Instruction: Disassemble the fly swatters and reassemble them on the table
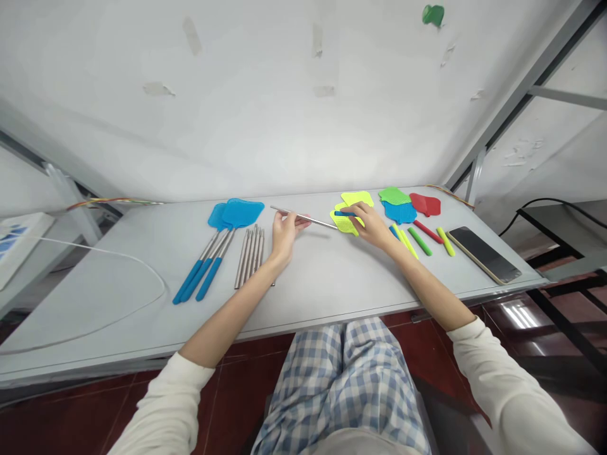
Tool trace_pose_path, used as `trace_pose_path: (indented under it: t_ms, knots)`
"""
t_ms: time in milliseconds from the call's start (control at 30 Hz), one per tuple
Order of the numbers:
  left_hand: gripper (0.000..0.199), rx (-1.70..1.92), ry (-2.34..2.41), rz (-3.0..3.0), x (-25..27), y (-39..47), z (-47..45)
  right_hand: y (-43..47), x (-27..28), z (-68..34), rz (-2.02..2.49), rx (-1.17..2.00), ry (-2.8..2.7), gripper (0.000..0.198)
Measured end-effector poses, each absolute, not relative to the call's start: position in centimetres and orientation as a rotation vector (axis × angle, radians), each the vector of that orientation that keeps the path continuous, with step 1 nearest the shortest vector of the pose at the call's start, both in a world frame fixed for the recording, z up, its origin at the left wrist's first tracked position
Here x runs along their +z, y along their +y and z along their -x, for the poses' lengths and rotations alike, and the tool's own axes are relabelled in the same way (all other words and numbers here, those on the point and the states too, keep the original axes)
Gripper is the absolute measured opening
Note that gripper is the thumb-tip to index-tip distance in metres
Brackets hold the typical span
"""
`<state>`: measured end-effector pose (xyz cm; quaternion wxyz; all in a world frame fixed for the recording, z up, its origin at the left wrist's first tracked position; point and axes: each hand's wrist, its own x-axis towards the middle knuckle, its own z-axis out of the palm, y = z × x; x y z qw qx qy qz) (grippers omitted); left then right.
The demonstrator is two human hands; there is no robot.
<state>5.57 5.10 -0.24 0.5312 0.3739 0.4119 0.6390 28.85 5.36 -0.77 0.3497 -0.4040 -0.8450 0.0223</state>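
My left hand (286, 235) is closed around a thin metal rod (322, 223), which slants down to the right above the table. Pinched in my right hand (367, 224) is a blue handle sleeve (345, 213), held over yellow fly swatter heads (348, 224). The rod's lower end comes close to the yellow heads; whether it touches them I cannot tell. Left of my left hand lie several bare metal rods (250, 258). Beyond those are blue fly swatters (208, 268) with heads, rods and handles joined.
Green (394, 195), blue (401, 212) and red swatter heads (425, 204) lie at the back right. Loose sleeves, including a green one (420, 241) and a red one (428, 232), lie before them. A phone (484, 254) rests near the right edge; a white cable (156, 272) crosses the left side.
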Motion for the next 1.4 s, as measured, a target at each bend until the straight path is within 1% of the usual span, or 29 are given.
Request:
trace_pose_path:
  t_ms: [133,300,567,667,833,1000,1133,1200,1233,1333,1400]
  knots:
    - [0.011,1.579,0.969,-0.769,-0.6,4.9,-5.3,5.0,-1.4,-29.2,1.047,0.033,-2.212,0.031]
    - [0.013,1.606,0.943,-0.753,-0.2,4.8,-5.3,4.4,-1.3,-28.8,1.002,0.038,-2.23,0.034]
    - [0.014,1.648,0.882,-0.732,-0.5,4.7,-5.5,3.8,-1.0,-28.4,1.025,0.028,-2.192,0.033]
    - [0.019,1.658,0.831,-0.794,-0.6,4.4,-5.7,3.6,-0.9,-28.2,1.017,0.015,-2.147,0.032]
    - [0.031,1.465,0.738,-1.003,-0.8,3.4,-6.4,3.0,-1.1,-27.4,0.917,0.114,-2.103,0.027]
    - [0.04,1.302,0.665,-1.069,-0.6,2.5,-6.9,1.9,-1.4,-26.2,0.946,0.232,-1.972,0.02]
    - [0.042,1.223,0.684,-1.067,-0.5,2.2,-7.1,1.6,-0.1,-26.3,0.959,0.346,-1.978,0.027]
    - [0.039,1.256,0.723,-1.102,-0.2,2.1,-6.9,2.0,1.0,-27.7,1.076,0.294,-1.925,0.03]
    - [0.037,1.277,0.744,-1.127,0.0,2.0,-6.8,2.4,1.5,-28.7,1.189,0.217,-1.875,0.033]
    - [0.029,1.278,0.772,-1.21,1.1,2.2,-6.0,3.7,2.1,-32.2,1.731,-0.089,-1.734,0.04]
    - [0.026,1.203,0.749,-1.254,1.9,2.4,-5.3,4.3,1.8,-34.0,2.129,-0.192,-1.696,0.046]
